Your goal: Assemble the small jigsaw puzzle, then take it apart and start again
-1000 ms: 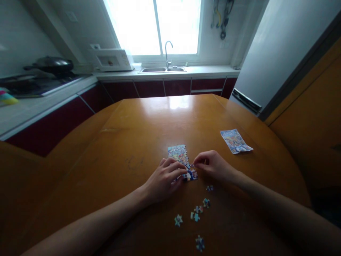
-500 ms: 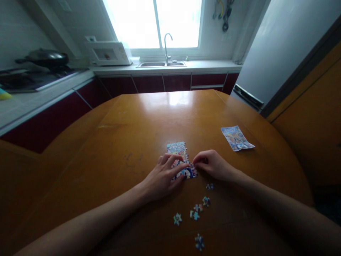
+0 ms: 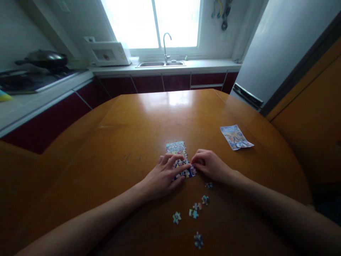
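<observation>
A partly joined jigsaw puzzle (image 3: 176, 147) lies flat on the table, its right edge showing open knobs. My left hand (image 3: 166, 176) rests across its lower part with the fingers spread, covering some of the picture. At the puzzle's right edge, my right hand (image 3: 210, 164) is closed in a pinch, fingertips touching or nearly touching the edge. Whatever the pinch holds is hidden. Several loose puzzle pieces lie nearer to me, among them a pale green piece (image 3: 176, 217), a dark blue piece (image 3: 198, 240) and a small piece (image 3: 209, 185) below my right hand.
A creased printed picture sheet (image 3: 236, 137) lies to the right on the wooden table (image 3: 149, 117). Beyond the table stand a counter with a sink (image 3: 151, 64), a white microwave (image 3: 108, 54), a pan (image 3: 46, 58) on the stove, and a fridge (image 3: 269, 53).
My left index fingertip has shifted slightly right along the puzzle, towards my right hand's pinch. The right hand stays at the edge. The loose pieces keep their places; the view shifts a little.
</observation>
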The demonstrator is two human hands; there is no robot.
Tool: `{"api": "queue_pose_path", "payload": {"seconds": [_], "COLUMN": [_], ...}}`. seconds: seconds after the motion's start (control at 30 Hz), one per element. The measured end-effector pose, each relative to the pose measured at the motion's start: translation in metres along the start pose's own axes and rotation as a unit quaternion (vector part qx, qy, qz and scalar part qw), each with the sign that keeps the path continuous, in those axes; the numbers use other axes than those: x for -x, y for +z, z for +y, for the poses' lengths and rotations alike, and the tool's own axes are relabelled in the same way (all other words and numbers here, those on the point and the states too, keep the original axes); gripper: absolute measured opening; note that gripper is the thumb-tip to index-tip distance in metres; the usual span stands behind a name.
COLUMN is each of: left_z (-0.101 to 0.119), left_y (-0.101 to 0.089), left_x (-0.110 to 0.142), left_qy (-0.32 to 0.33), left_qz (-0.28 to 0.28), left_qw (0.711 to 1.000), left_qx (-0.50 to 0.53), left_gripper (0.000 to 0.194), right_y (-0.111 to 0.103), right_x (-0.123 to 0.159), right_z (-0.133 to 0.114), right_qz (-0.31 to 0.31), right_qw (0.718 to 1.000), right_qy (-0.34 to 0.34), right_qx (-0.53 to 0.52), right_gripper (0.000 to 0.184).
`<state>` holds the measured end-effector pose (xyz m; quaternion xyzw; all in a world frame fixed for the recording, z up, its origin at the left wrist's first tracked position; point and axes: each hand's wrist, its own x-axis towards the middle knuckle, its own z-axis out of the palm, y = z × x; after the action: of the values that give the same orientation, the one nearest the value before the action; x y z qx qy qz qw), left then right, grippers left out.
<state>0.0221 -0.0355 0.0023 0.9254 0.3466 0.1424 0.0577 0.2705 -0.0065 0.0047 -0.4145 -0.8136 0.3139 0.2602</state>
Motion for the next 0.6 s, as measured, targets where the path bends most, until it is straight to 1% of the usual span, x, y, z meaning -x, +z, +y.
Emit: {"api": "queue_pose_path", "payload": {"seconds": [0.1,0.27,0.43,0.6], "left_z": [-0.0001,0.0002,0.0,-0.0004], "left_y": [0.0008,0.0002,0.0,0.001], "left_x": [-0.0001,-0.0003,-0.0003,-0.0004], "left_qy": [-0.006,-0.011,-0.014,-0.006], "left_qz": [0.001,-0.013,-0.003,-0.013], "left_qw": [1.0,1.0,1.0,1.0], "left_qx": [0.0,0.001,0.011,0.003], "left_gripper": [0.043,0.04,0.038,0.04], "right_y": [-0.0022,-0.0044,-0.0041,-0.0054], "right_x": [0.0028,0.0073,0.0064,0.0063], "right_z": [0.0,-0.0009,-0.0007,-0.0008], "right_qz": [0.001,-0.024,-0.029,-0.041], "right_qw": [1.0,0.999,0.998,0.997], "right_qy": [-0.009,-0.003,0.003,0.003], "right_qx": [0.004,0.045,0.06,0.072], "right_gripper": [0.02,0.026,0.029,0.028]}}
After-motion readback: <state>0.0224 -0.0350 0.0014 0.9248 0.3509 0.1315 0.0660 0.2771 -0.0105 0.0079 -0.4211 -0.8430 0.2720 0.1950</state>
